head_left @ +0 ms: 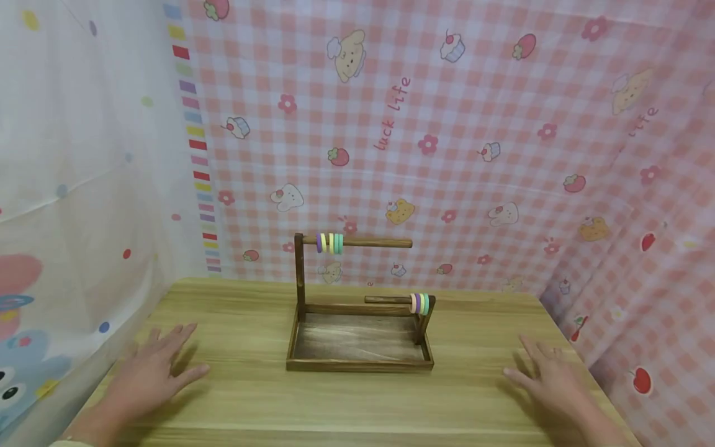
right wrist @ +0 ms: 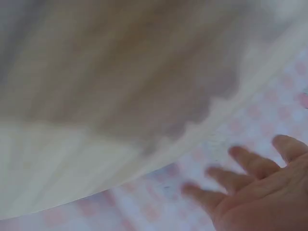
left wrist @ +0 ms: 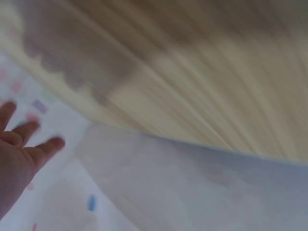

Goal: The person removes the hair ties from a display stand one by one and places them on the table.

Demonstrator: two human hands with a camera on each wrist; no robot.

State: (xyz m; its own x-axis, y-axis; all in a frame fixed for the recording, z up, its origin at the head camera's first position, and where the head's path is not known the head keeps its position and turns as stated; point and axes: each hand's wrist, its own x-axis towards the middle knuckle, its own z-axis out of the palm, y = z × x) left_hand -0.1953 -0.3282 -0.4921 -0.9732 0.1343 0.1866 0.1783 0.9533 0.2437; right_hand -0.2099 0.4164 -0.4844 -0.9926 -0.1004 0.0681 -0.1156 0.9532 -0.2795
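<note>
Wooden rack (head_left: 360, 335) is standing on the table (head_left: 246, 397) between both hands, well apart from each. To the rack's left, the left hand (head_left: 148, 372) is showing widely spread fingers and gripping nothing; to its right, the right hand (head_left: 553, 380) is likewise showing fingers and thumb apart, with an empty grip. On the rack, the upper bar (head_left: 380, 243) is carrying five rings (head_left: 331, 243), purple, yellow and green, near the left post (head_left: 300, 273). The lower bar (head_left: 386, 300) is carrying peach, purple, yellow and green rings beside the right post (head_left: 426, 323). Beneath both bars, the rack's tray (head_left: 360, 366) is showing its brown floor. Behind the rack, a checked curtain (head_left: 424, 180) is hanging.
</note>
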